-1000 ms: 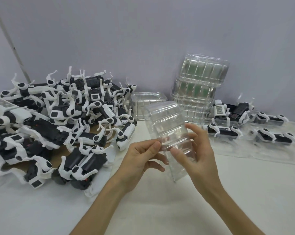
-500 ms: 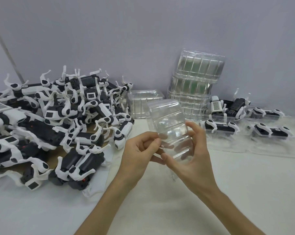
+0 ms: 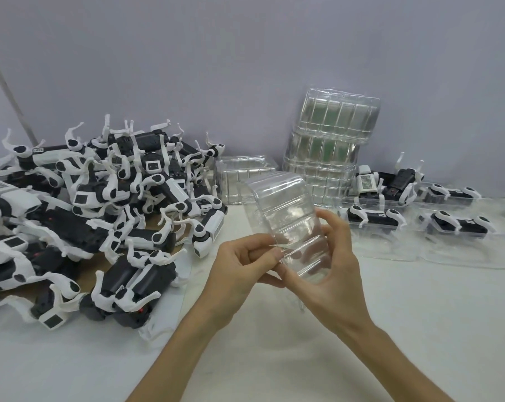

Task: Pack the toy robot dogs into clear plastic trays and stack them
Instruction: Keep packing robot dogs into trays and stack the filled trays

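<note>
The clear tray (image 3: 286, 216) is up off the table (image 3: 274, 358), held tilted just in front of the tall stack of empty trays (image 3: 326, 146). The left hand (image 3: 239, 271) pinches its lower edge between thumb and fingertips, and the right hand (image 3: 329, 274) wraps round its lower end from the other side. It looks to me like nested shells being peeled apart, though I can't tell if there's more than one. Pull too hard and the thin plastic could crease, or spring loose into the packed dogs (image 3: 373, 219) just right of the stack. The heap of loose toy dogs (image 3: 100, 213) lies well left of the stack.
</note>
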Available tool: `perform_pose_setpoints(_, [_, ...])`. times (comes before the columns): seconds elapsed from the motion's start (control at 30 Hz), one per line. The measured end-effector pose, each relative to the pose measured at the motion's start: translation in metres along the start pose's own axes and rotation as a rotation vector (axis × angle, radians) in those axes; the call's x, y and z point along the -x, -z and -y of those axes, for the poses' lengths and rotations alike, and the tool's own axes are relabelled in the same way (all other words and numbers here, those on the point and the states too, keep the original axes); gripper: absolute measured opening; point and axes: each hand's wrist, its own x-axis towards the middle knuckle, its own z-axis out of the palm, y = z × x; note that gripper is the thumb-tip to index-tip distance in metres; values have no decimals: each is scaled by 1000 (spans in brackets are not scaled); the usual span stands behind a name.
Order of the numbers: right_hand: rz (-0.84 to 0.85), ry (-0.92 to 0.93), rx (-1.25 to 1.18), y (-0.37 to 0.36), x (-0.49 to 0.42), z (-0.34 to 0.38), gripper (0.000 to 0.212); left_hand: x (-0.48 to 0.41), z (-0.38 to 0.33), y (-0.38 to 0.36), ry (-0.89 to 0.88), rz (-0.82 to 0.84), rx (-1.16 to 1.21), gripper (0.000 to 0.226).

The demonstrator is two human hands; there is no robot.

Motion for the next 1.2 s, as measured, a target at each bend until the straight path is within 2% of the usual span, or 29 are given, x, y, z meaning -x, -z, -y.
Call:
perform_pose_setpoints(0.17, [-13,4,10,-3,2,1,83,0,4,-5,13,-21,-61,29])
perform_pose_setpoints(0.27, [-26,12,-7,-3,2,1,81,2,4,-9,49,47,-15,33])
perform_pose_setpoints(0.43, [-11,21,-21,-2,3,-2,83,4,8,-18,122,69,80,30])
perform_pose_setpoints(0.9, [-53,72,179,15,-12,-2,84,2,10,-30,75,-54,51,30])
perform_pose_setpoints(1.2, [-125,88,211,12,-12,1,76,2,11,-35,38,-83,49,35])
